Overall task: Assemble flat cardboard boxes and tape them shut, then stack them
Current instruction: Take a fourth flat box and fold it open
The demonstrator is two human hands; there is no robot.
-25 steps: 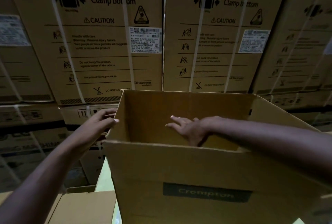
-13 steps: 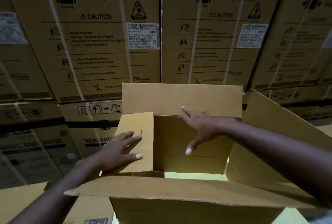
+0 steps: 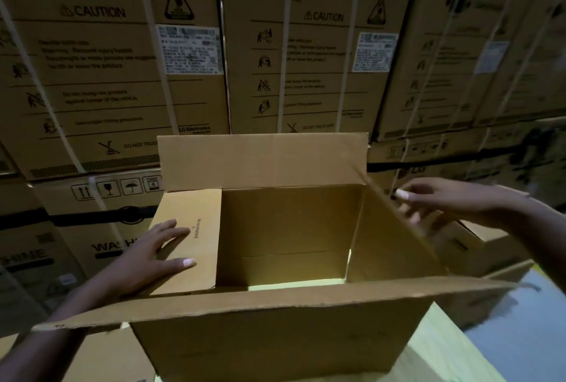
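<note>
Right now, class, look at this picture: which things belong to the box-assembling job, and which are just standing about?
Part of the job: open cardboard box; left flap, pressed by the left hand; right flap, right hand at its edge.
Just standing about: strapped cartons behind; washing machine carton; white label.

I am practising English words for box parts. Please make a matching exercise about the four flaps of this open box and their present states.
1 left flap
2 far flap
3 right flap
4 near flap

A stands upright
B spreads outward, nearest the camera
C folded inward under the left hand
D slants, right hand at its edge

Pairs: 1-C, 2-A, 3-D, 4-B
</note>
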